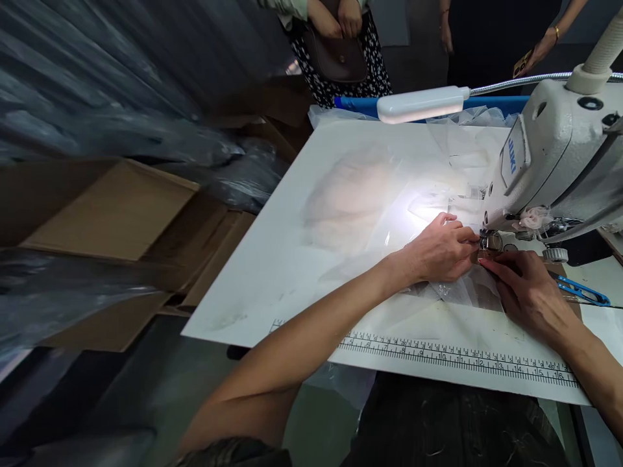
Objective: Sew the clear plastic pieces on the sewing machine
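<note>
Sheer, see-through fabric (452,292) lies under the needle area of a white sewing machine (559,149). Just left of the presser foot (489,240), my left hand (440,250) pinches the fabric with bent fingers. My right hand (530,292) is closed on the fabric's near edge, thumb and forefinger together in front of the foot. The fingertips of both hands almost meet there. Exactly how the edge lies between them is too small to make out. Blue thread snips (584,290) rest to the right of my right hand.
A lamp (421,105) lights the white table (233,305), which has a printed ruler (452,355) along its front edge. Cardboard boxes (111,207) and plastic wrapping (248,175) stand at the left. Two people (341,45) are beyond the table.
</note>
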Action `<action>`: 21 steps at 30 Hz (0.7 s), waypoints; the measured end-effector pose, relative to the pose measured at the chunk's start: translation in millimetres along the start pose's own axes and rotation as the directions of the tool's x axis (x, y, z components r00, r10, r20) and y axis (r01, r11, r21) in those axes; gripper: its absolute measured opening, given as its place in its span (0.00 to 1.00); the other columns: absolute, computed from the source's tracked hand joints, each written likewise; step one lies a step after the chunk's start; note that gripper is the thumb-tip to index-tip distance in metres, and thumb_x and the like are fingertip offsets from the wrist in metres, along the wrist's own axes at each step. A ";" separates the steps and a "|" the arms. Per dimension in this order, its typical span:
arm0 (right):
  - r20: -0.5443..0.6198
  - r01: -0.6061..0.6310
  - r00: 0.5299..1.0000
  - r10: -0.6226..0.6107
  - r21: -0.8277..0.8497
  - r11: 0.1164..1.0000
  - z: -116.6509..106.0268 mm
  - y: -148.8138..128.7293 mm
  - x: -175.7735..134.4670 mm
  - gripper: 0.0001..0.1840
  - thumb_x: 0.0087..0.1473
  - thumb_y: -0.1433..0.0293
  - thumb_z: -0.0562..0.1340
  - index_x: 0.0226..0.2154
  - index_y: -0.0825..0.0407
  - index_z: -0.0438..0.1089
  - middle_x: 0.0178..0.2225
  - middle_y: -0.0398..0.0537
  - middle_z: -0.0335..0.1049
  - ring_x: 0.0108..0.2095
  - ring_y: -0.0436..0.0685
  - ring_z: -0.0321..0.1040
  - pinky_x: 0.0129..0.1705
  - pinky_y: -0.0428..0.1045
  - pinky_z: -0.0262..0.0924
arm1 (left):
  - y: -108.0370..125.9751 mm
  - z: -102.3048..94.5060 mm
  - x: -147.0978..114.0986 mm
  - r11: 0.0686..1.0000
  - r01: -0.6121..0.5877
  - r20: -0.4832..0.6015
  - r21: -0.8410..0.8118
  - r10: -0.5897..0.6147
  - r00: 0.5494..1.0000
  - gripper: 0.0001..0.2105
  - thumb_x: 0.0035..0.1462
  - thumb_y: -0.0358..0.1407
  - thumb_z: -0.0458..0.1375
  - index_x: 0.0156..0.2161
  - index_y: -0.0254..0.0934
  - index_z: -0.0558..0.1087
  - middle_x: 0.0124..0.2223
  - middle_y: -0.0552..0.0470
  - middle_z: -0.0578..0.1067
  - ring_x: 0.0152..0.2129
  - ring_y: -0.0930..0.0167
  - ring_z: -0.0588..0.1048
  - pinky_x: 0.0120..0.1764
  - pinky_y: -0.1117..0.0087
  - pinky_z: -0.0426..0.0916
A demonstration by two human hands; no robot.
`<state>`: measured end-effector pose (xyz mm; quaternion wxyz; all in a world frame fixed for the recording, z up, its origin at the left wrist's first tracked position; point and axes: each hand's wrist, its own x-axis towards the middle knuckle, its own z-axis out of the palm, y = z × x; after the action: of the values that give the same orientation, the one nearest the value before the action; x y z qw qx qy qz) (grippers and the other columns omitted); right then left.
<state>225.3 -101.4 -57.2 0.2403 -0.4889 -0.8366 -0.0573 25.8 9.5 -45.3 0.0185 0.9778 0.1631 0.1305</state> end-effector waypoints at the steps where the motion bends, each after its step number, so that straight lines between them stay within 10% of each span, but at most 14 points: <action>1: 0.000 -0.004 1.000 0.004 0.002 1.000 0.1 -0.2 0.1 0.18 0.61 0.74 0.54 0.49 0.54 0.74 0.40 0.59 0.71 0.39 0.61 0.67 0.38 0.58 0.70 | -0.4 0.6 -0.2 1.000 0.001 0.000 0.001 -0.001 1.000 0.16 0.65 0.34 0.46 0.41 0.37 0.77 0.49 0.48 0.76 0.36 0.69 0.72 0.51 0.59 0.62; 21: -0.038 -0.206 0.975 0.218 0.204 0.957 -0.4 8.1 -8.9 0.17 0.62 0.70 0.54 0.46 0.52 0.75 0.43 0.56 0.75 0.41 0.61 0.74 0.42 0.58 0.72 | -8.0 9.7 -0.7 0.999 0.031 -0.193 0.019 -0.027 0.981 0.15 0.66 0.34 0.46 0.43 0.36 0.75 0.45 0.46 0.77 0.37 0.68 0.73 0.48 0.58 0.64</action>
<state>235.9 -104.3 -62.0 0.3179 -0.5471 -0.7734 0.0382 25.2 17.0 -55.5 -0.0061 0.9582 0.1800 0.2223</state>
